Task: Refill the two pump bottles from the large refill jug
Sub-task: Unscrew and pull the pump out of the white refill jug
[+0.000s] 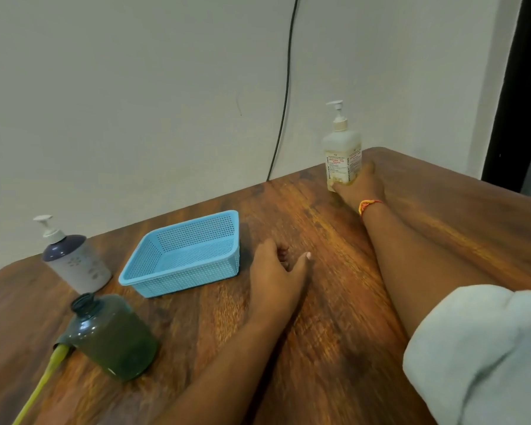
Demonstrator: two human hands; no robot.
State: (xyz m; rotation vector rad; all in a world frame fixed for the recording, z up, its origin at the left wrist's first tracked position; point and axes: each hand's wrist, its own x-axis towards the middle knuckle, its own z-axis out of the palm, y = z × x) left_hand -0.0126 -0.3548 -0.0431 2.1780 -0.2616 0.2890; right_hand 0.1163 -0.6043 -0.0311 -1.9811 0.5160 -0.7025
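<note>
**Refill set on tabletop: clear bottle in hand**

Head view, sole view.

- Clear bottle: upper right of centre, upright at the far edge of the tabletop, near the wall. Pump fitted. Fill level hard to read behind the label.
- Right hand: grasps the clear bottle at its base, thumb across the front and fingers behind. Wristband on the wrist, rolled pale sleeve at lower right.
- Left hand: centre of frame, resting on the tabletop just right of the basket. Fingers loosely curled, holding nothing.
- Basket: blue, mesh-sided, left of centre, nothing seen in it.
- Grey bottle: far left, pump fitted, untouched.
- Jug: lower left, dark green, neck open, just in front of the grey bottle. A yellow cord runs from its side to the lower left corner.
- Cable: black, hanging down the wall.

Handling note (judgement): the step appears to be fetching the clear bottle towards the jug, which stands well apart from it.

- The grip is low on a tall bottle, so keep it upright or take it higher on the body.
- Pass in front of the basket, not over it.
- Set the bottle down near the jug.
- The free left hand can steady it while the pump is unscrewed, which must come before any pouring.
</note>
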